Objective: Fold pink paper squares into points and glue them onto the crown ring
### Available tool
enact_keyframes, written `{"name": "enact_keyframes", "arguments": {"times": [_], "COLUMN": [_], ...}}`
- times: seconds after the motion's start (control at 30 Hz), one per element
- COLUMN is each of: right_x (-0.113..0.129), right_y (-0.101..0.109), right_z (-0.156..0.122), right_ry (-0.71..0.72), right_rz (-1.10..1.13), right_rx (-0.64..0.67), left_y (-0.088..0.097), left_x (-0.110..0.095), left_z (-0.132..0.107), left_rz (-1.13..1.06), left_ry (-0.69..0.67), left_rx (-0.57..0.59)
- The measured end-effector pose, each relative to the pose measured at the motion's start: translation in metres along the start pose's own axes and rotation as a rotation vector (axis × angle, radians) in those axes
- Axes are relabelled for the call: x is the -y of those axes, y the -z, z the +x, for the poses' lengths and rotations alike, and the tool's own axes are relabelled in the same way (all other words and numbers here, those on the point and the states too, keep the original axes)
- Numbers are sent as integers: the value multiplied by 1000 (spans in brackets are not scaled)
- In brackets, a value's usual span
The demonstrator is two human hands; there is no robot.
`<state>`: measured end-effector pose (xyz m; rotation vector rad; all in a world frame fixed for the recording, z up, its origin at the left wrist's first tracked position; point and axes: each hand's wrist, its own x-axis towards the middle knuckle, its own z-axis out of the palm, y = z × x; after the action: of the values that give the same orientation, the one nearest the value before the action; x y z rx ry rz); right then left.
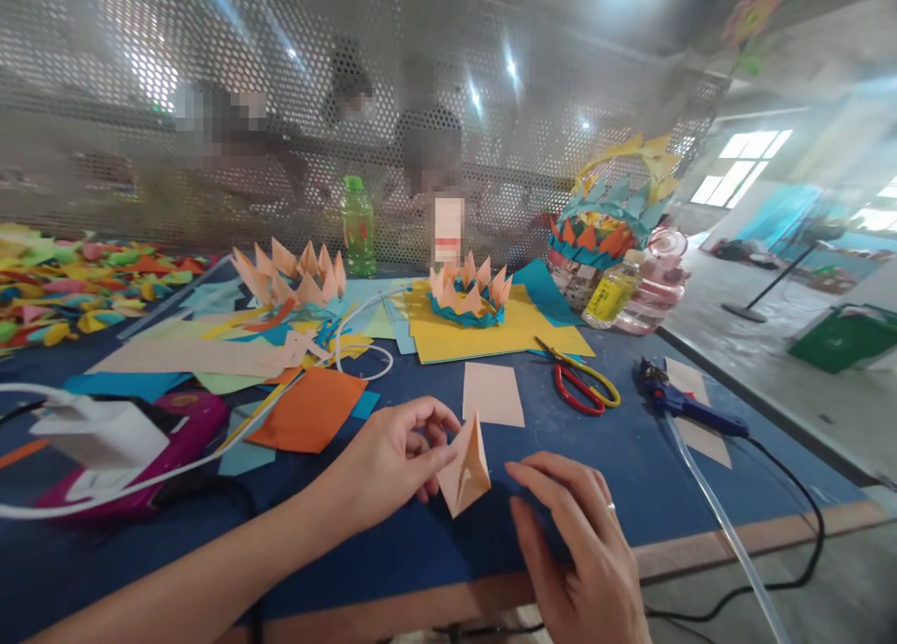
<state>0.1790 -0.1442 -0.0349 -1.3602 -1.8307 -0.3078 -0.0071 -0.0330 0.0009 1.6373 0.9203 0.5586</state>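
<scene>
Between the thumb and fingers of my left hand (399, 452) is a folded peach paper piece (463, 471), its point upward and its fold gaping toward the right. My right hand (578, 532) hovers just right of the paper, apart from it, with fingers spread and nothing in them. A flat peach paper square (493, 393) lies beyond the folded piece. Scissors (578, 378) with red and yellow handles rest behind my right hand. Farther right, a blue hot glue gun (690, 408) with a clear glue stick lies on another peach sheet.
Pointed peach paper crowns stand at the back left (291, 275) and on yellow paper (448, 336). A green bottle (359, 228) and a yellow-labelled bottle (613, 293) stand behind. Orange paper (308, 410), a white cable (231, 443) and a purple power strip (133, 457) occupy the left.
</scene>
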Motion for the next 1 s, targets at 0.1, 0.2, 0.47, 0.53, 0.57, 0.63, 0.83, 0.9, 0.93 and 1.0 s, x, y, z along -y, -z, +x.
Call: {"name": "enact_keyframes", "arguments": {"times": [0.1,0.2,0.47,0.53,0.57,0.63,0.83,0.9,0.93,1.0], "right_x": [8,15,14,11,10,7,2,2,2,4], "right_y": [-5,-13,-17,-15,-14,-11,0,3,3,2], "right_z": [7,13,19,20,20,20,20,18,16,12], "right_ry": [12,-45,39,71,82,88,85,43,29,6], "right_rz": [-10,-17,21,17,18,19,43,54,58,64], "right_rx": [65,123,127,155,174,210,198,133,115,98], "left_y": [-3,-7,-3,-1,-1,-2,-3,-3,-3,-3], "left_x": [2,2,-4,-7,-8,-7,1,2,1,1], "left_z": [1,0,-13,-18,-19,-21,-22,-23,-23,-23], "left_rz": [-197,-275,258,505,569,622,750,778,788,798], "left_ry": [36,54,-193,-429,-520,-623,-661,-672,-677,-687], "left_rx": [-20,14,-59,-109,-89,0,125,152,163,182]}}
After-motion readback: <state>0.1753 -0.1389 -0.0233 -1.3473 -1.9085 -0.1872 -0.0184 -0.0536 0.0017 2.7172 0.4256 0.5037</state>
